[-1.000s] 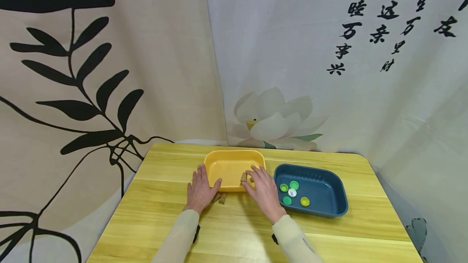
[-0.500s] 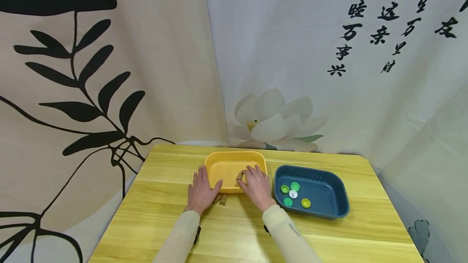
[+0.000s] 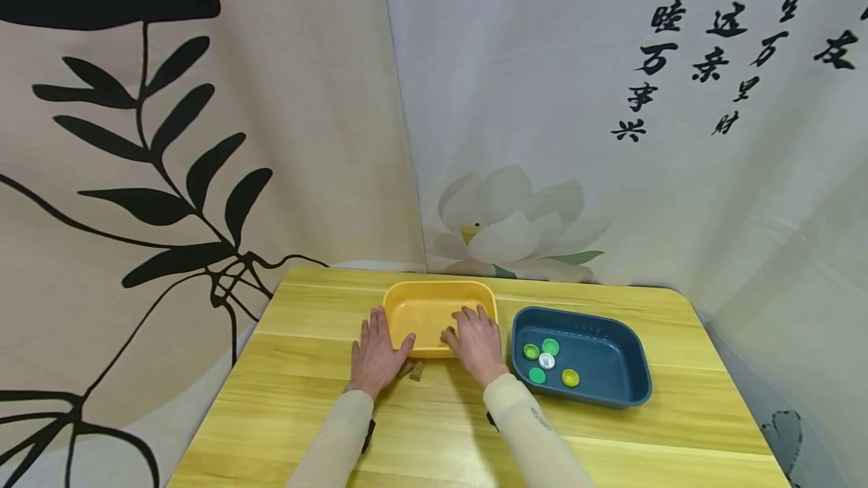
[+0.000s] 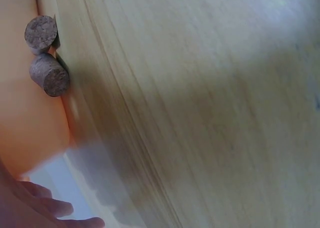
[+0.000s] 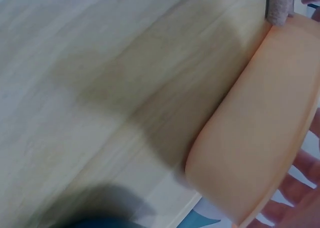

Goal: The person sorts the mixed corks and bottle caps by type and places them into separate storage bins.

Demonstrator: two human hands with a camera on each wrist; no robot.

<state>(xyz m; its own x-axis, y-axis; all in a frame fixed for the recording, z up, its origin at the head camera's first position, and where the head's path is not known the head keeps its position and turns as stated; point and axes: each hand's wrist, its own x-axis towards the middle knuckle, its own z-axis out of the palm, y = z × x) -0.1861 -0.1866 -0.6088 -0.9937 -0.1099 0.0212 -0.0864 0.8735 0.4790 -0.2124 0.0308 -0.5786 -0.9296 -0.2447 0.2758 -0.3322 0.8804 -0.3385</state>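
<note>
My left hand [image 3: 377, 356] rests on the near left corner of a yellow tray [image 3: 427, 307], fingers straight and thumb spread along the rim. Inside the tray's near right part, my right hand [image 3: 477, 343] has its fingers bent, with a small brown cork [image 3: 447, 335] at its thumb and index finger. The hand partly covers that cork. Two more corks lie on the table against the tray's near wall; the left wrist view shows one cork [image 4: 41, 31] end-on and the other cork [image 4: 50, 75] on its side.
Right of the yellow tray stands a dark blue tray [image 3: 603, 356]. Several bottle caps lie in its left half, among them a white cap [image 3: 546, 361] and a yellow cap [image 3: 570, 377]. The wooden table [image 3: 434, 435] ends at a printed cloth [image 3: 325, 96] behind.
My right hand has moved left within the yellow tray and lower, along with the cork at its fingertips. The left hand has stayed on the rim. The head view has shifted slightly.
</note>
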